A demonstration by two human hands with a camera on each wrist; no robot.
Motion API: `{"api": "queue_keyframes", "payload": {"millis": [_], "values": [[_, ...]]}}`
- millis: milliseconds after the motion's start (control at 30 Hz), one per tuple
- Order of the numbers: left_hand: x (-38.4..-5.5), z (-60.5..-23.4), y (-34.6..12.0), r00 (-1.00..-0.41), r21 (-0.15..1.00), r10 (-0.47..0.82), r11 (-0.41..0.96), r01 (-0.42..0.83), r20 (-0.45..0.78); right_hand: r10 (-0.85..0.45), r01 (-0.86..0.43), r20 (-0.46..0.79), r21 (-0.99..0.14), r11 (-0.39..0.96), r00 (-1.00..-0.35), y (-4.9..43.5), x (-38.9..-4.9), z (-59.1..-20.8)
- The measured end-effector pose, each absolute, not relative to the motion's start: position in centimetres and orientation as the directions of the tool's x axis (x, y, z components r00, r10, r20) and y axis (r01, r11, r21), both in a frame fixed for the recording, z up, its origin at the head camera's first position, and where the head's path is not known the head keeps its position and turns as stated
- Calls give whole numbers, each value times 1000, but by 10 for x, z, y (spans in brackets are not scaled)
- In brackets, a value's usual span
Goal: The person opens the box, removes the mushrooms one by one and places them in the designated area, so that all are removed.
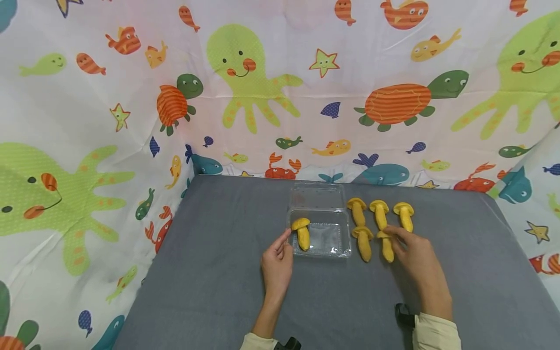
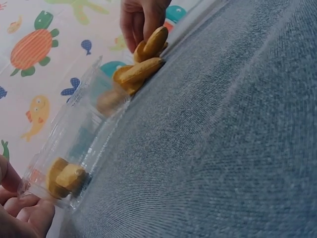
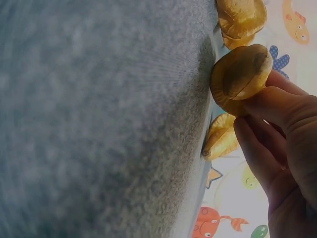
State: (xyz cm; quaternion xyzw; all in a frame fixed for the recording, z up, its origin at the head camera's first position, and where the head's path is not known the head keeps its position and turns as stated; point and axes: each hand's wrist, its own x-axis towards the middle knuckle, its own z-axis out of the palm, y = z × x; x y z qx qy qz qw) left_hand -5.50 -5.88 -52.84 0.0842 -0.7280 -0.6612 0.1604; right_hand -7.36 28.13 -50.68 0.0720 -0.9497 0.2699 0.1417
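My left hand [image 1: 277, 265] pinches the left edge of a clear plastic clamshell box [image 1: 332, 253], whose lid [image 1: 318, 195] lies folded back behind it. Inside, at the left end, lies one yellow mushroom [image 1: 303, 237], cap toward the back. To the right of the box, my right hand [image 1: 417, 257] pinches another yellow mushroom [image 3: 245, 74] by its cap, between thumb and fingers. That mushroom's stem points toward me in the head view. Beside it lies a mushroom [image 1: 363, 245] of the same kind, close to the box's right side.
A back row of mushrooms stretches to the right of the box: one on the left [image 1: 357, 210], one in the middle [image 1: 379, 212] and one on the right [image 1: 404, 214]. A grey cloth [image 1: 210, 272] covers the table. Behind hangs a sea-animal curtain [image 1: 280, 73].
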Motion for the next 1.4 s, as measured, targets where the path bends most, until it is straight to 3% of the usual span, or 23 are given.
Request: {"api": "queue_keyframes", "payload": {"millis": [500, 733, 1400], "values": [[-59, -530, -62, -920, 988, -362, 78, 131, 151, -103, -215, 253, -468, 857, -962, 282, -73, -504], [-60, -527, -62, -914, 984, -365, 59, 167, 177, -121, -189, 173, -467, 864, -978, 282, -75, -502], [-59, -530, -64, -928, 991, -348, 82, 109, 131, -144, -179, 111, -468, 865, -983, 285, -69, -490]]}}
